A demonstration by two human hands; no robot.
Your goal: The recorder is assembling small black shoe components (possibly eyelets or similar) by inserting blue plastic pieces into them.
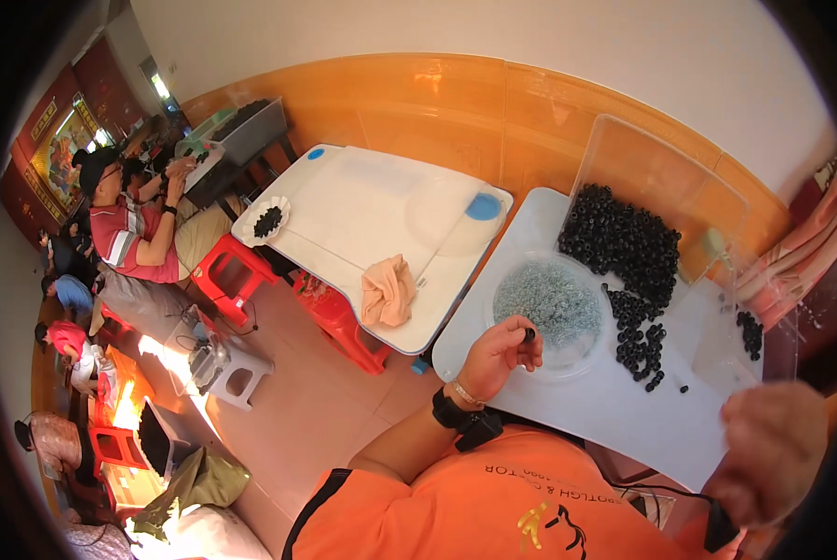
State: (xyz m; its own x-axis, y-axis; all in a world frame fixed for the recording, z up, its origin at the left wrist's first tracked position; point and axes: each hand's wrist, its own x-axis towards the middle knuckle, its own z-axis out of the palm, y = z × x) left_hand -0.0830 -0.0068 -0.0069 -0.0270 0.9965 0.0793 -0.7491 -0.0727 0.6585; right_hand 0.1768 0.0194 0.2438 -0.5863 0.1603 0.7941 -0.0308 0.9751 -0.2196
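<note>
My left hand (502, 358) is closed over the near rim of a round clear dish (586, 366), with a small black cylindrical piece (529, 336) pinched in its fingers. The dish holds a heap of tiny pale, shiny pieces (551, 301). To its right, many black ring-like pieces (619, 238) spill from a tipped clear plastic bin (656, 149) onto the white table (586, 425). My right hand (775, 443) is raised at the table's right end, smeared by motion. Whether it holds anything cannot be made out.
A second white table (362, 201) on the left bears a crumpled peach cloth (387, 291) and a white dish (279, 209) of black pieces. Red stools (234, 280) stand beside it. A seated person (129, 224) works farther left. Clear plastic sheeting (698, 327) lies right of the bin.
</note>
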